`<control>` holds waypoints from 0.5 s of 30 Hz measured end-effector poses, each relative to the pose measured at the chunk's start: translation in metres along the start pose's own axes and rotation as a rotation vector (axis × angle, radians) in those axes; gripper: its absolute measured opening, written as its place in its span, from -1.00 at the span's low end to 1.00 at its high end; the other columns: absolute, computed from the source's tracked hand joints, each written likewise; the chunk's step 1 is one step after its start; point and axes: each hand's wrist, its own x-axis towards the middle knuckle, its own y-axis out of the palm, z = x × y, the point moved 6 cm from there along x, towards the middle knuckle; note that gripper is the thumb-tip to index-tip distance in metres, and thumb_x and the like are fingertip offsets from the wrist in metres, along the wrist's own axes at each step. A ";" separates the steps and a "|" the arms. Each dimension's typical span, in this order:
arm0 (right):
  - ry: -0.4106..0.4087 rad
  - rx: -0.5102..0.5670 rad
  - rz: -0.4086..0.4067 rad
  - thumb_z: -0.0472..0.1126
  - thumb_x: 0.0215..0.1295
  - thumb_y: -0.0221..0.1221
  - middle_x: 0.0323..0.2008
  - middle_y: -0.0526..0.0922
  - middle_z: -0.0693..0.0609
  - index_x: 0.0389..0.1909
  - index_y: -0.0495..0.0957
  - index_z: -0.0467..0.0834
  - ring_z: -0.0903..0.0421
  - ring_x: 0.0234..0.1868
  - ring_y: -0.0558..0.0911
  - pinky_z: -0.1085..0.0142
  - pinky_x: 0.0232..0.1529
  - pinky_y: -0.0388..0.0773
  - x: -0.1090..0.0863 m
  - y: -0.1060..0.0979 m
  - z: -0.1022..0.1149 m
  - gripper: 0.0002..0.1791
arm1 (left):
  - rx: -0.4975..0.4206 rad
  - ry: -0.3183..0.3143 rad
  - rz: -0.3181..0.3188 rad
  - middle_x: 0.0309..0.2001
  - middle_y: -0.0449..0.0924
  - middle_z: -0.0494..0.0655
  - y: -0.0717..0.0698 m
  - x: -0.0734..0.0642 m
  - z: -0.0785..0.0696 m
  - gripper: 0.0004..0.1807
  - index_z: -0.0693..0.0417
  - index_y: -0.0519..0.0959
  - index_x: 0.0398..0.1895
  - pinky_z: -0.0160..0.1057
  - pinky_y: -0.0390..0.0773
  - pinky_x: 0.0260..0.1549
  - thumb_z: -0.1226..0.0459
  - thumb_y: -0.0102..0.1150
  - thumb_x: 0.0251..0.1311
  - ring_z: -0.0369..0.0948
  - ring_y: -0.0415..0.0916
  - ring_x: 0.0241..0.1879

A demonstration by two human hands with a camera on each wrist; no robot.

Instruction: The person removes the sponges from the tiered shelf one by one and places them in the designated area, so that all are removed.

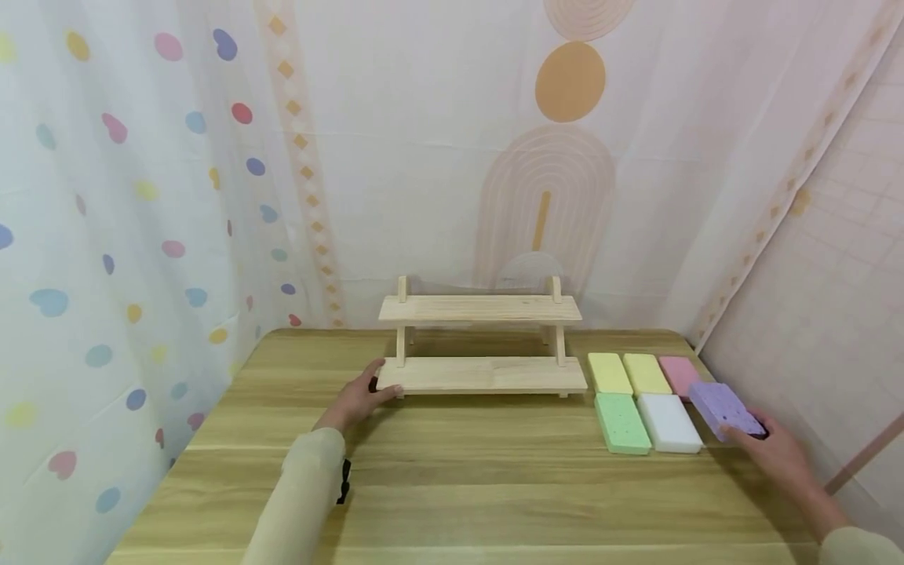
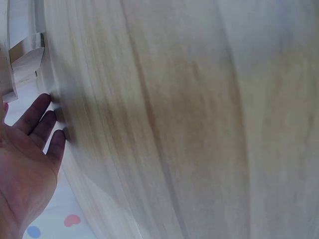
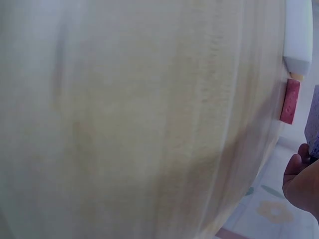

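A two-tier wooden shelf (image 1: 480, 373) stands near the back of the table. At its lower left end my left hand (image 1: 359, 400) grips the board, thumb at the front corner and fingers at the far side. In the left wrist view three fingers of the left hand (image 2: 30, 154) show near the tabletop. My right hand (image 1: 780, 455) holds a purple sponge block (image 1: 723, 410) by its near right end, tilted and raised over the table's right side. The right wrist view catches only part of the purple sponge (image 3: 313, 124) and the right hand (image 3: 302, 179) at its edge.
Left of the purple sponge lie two yellow sponges (image 1: 610, 373), a pink sponge (image 1: 679, 377), a green sponge (image 1: 622, 424) and a white sponge (image 1: 669, 424) in two rows. Patterned curtains (image 1: 424, 157) hang behind the wooden table (image 1: 494, 486) and at both sides.
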 end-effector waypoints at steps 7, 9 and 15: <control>-0.002 -0.040 0.037 0.12 0.43 0.10 0.26 0.16 -0.68 0.34 0.04 -0.62 -0.46 0.19 0.31 -0.02 0.02 0.38 -0.001 0.006 -0.006 -0.07 | -0.002 -0.006 0.006 0.45 0.10 0.41 0.001 0.000 0.003 0.01 -0.03 -0.09 0.60 0.28 0.18 0.30 -0.22 0.14 0.28 0.31 0.07 0.41; 0.009 -0.026 0.059 0.13 0.44 0.09 0.27 0.12 -0.69 0.36 0.00 -0.63 -0.47 0.20 0.29 -0.11 0.09 0.34 -0.002 0.009 -0.008 -0.05 | 0.002 -0.006 0.005 0.45 0.11 0.40 0.000 0.001 0.004 0.00 -0.04 -0.09 0.60 0.27 0.18 0.30 -0.22 0.14 0.28 0.31 0.08 0.41; 0.023 -0.010 0.092 0.13 0.45 0.05 0.26 0.06 -0.71 0.37 -0.09 -0.65 -0.48 0.20 0.25 -0.23 0.16 0.26 -0.002 0.014 -0.010 -0.02 | -0.001 -0.007 0.001 0.44 0.12 0.40 -0.001 0.001 0.003 0.00 -0.02 -0.10 0.60 0.27 0.19 0.29 -0.20 0.14 0.30 0.30 0.08 0.41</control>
